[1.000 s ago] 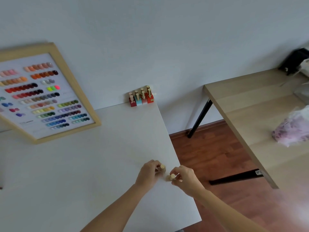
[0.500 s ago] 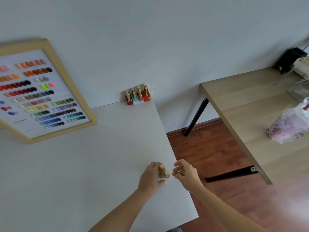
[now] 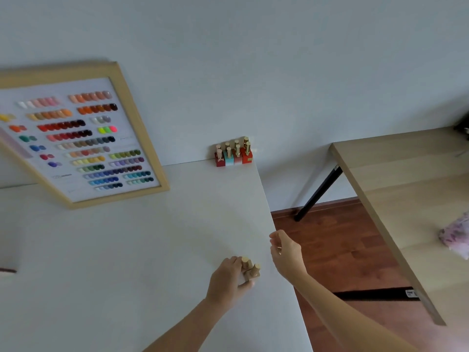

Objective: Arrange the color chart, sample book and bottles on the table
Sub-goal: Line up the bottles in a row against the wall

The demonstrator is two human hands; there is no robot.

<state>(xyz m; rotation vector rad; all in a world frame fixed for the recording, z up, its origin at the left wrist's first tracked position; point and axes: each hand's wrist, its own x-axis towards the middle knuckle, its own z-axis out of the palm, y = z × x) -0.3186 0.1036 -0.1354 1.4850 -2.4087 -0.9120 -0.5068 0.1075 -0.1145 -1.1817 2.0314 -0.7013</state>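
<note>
On the white table point(image 3: 132, 250), near its right edge, my left hand point(image 3: 227, 282) is closed around two small beige bottles with gold caps point(image 3: 251, 270). My right hand point(image 3: 285, 251) hovers just to their right over the table edge, fingers loosely apart and holding nothing. Several more bottles point(image 3: 234, 153), red, light blue and pink with gold caps, stand in a tight cluster at the table's back right corner against the wall. The wood-framed color chart point(image 3: 76, 138) leans against the wall at the back left.
A dark-edged object point(image 3: 7, 271) shows at the left border of the table. To the right, across a strip of wooden floor point(image 3: 337, 245), stands a wooden table with black legs point(image 3: 406, 189) carrying a pinkish plastic bag point(image 3: 456, 235).
My right hand has let go of its bottle beside the other one and lifted away to the right. My left hand now grips both bottles together.
</note>
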